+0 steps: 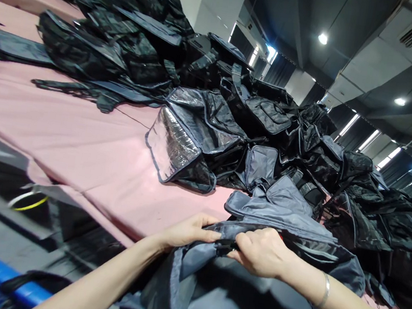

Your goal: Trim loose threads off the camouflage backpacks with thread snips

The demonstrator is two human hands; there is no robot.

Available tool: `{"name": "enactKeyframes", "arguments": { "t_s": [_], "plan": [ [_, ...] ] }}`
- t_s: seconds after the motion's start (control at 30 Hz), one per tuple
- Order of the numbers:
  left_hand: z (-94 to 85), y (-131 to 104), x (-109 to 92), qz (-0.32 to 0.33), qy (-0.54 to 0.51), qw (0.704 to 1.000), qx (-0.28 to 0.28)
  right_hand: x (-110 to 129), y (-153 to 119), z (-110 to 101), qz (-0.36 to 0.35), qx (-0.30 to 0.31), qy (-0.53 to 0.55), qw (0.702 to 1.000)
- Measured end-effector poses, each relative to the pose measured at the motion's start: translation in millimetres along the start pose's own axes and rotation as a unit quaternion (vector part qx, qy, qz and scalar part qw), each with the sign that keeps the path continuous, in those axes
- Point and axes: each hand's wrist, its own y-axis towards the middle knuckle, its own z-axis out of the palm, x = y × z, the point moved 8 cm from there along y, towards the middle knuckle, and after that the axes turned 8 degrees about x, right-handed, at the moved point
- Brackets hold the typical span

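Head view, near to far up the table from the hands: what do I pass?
Grey bag pinched by the left hand and right hand → folded grey bag → open bag with silver lining → heap of black bags on the pink table.

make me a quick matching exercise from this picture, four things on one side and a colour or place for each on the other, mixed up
Things:
1. grey bag
2. table cover
3. bracelet
4. silver-lined bag

Descriptions:
A. pink, spread under the bags
B. lying open on its side, shiny inside
C. on the right wrist
D. gripped by the left hand and the right hand

Pairs: 1-D, 2-A, 3-C, 4-B
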Motion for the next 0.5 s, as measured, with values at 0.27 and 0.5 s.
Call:
{"name": "enactKeyframes", "arguments": {
  "t_s": [0.27,0.5],
  "plan": [
    [-1.6,2.3,2.5,-0.001,-0.007,1.0,0.002,5.1,2.3,2.6,0.0,0.024,-0.026,0.999],
    [-0.9,1.8,2.0,-0.004,-0.009,1.0,0.004,9.0,0.5,-0.8,0.03,0.018,-0.041,0.999]
  ]
}}
